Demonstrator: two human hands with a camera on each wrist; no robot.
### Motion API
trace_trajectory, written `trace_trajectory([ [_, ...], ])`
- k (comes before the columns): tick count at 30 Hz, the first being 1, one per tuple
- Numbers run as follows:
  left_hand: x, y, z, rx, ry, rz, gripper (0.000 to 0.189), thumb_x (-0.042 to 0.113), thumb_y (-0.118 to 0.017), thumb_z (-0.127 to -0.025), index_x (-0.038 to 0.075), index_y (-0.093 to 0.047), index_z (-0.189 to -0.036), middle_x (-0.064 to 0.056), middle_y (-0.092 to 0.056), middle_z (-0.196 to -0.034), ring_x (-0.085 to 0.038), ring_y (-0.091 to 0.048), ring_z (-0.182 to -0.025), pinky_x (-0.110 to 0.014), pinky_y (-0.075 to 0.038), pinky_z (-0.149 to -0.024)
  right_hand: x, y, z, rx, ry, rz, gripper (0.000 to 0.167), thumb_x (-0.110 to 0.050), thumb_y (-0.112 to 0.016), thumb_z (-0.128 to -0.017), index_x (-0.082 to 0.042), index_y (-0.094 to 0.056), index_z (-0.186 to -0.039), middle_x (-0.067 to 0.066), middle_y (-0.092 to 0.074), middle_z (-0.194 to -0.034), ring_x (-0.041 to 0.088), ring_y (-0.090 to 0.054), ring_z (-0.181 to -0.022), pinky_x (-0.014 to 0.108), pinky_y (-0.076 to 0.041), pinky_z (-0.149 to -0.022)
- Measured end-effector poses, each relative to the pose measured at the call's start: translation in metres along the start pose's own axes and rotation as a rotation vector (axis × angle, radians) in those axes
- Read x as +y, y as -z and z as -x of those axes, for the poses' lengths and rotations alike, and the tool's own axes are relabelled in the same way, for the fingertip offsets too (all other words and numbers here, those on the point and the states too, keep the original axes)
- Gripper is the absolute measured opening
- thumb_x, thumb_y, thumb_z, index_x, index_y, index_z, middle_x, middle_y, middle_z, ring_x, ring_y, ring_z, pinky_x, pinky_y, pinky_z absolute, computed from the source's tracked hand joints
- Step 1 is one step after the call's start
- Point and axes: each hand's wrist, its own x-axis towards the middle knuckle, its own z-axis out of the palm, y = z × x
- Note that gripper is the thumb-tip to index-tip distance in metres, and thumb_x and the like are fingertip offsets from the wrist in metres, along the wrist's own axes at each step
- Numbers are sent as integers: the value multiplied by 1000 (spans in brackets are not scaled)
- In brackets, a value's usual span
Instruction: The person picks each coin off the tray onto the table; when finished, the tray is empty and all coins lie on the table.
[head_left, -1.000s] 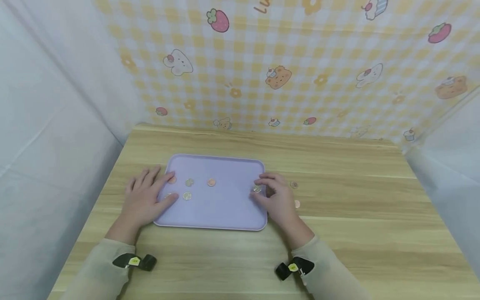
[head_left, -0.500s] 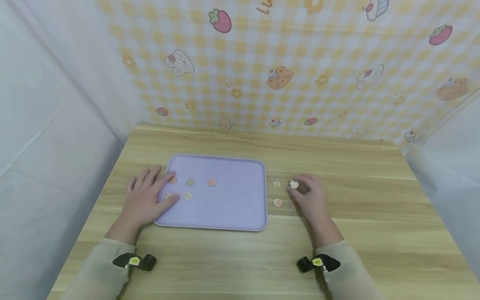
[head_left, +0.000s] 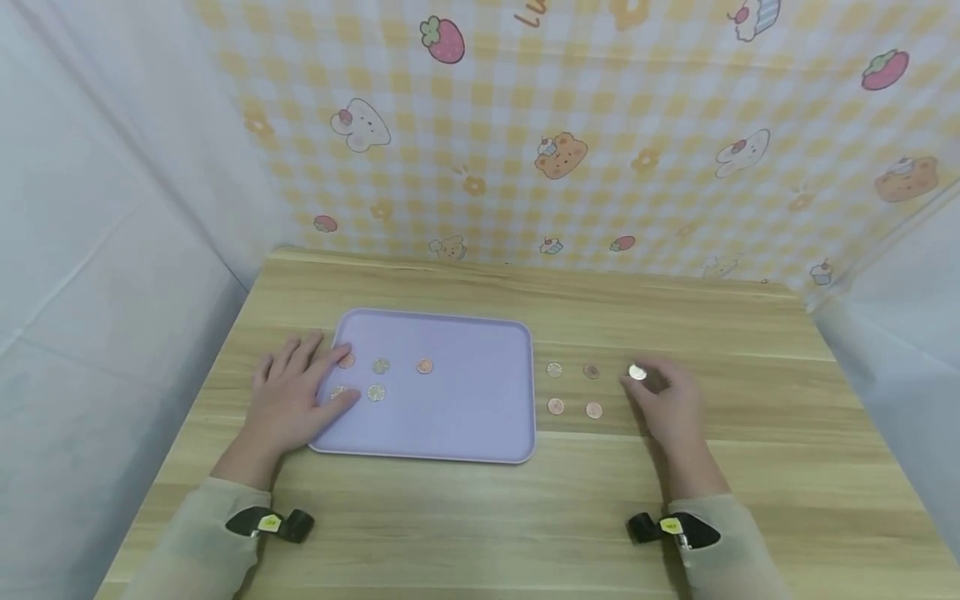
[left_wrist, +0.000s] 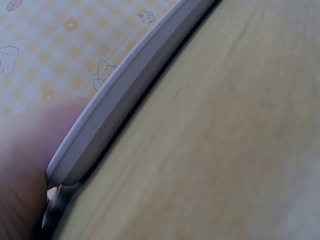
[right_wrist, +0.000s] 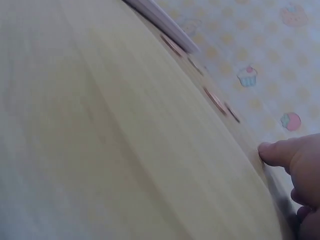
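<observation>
My right hand [head_left: 671, 404] pinches a shiny silver coin [head_left: 637, 372] between thumb and fingers, low over the wooden table, to the right of several coins. In the right wrist view, the thumb [right_wrist: 275, 152] points toward the table surface. My left hand [head_left: 288, 396] rests with its fingers spread at the left rim of a lilac tray [head_left: 450, 429]. Its thumb and index finger reach over the rim, beside a copper coin [head_left: 346, 361] and a partly covered silver coin [head_left: 339, 391]. Farther in on the tray lie two silver coins [head_left: 377, 392] and a copper coin [head_left: 424, 366].
Right of the tray, a silver coin [head_left: 554, 369] and three copper-toned coins [head_left: 593, 410] lie in two short rows on the wooden table [head_left: 465, 517]. A checked cloth [head_left: 487, 125] hangs behind the table.
My right hand has moved rightward from the tray's right edge, past the coins on the table, with a silver coin between its fingers. The left hand has stayed in place.
</observation>
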Motion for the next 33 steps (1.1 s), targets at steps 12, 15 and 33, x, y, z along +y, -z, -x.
trace_trajectory([
  [12, 8, 1, 2, 2, 17, 0, 73, 58, -66, -97, 22, -51, -158, -28, -31, -168, -58, -20, -153, -80, -6, -116, 8, 21, -8, -76, 22, 80, 32, -21, -89, -90, -5, -80, -117, 17, -77, -118, 36, -70, -110, 51, -50, -99],
  [15, 5, 1, 2, 3, 16, -3, 73, 58, -67, -97, 22, -51, -158, -28, -31, -168, -58, -19, -153, -80, -5, -116, 6, 18, -9, -82, 34, 77, 30, -20, -89, -90, -6, -81, -115, 15, -79, -109, 33, -72, -103, 48, -51, -96],
  [33, 1, -1, -2, -6, 10, -6, 73, 58, -66, -97, 22, -50, -159, -28, -30, -168, -57, -19, -153, -80, -5, -116, 6, 5, -6, -12, 150, 103, 17, -15, -85, -91, -5, -83, -105, 16, -80, -103, 39, -67, -103, 56, -34, -107],
])
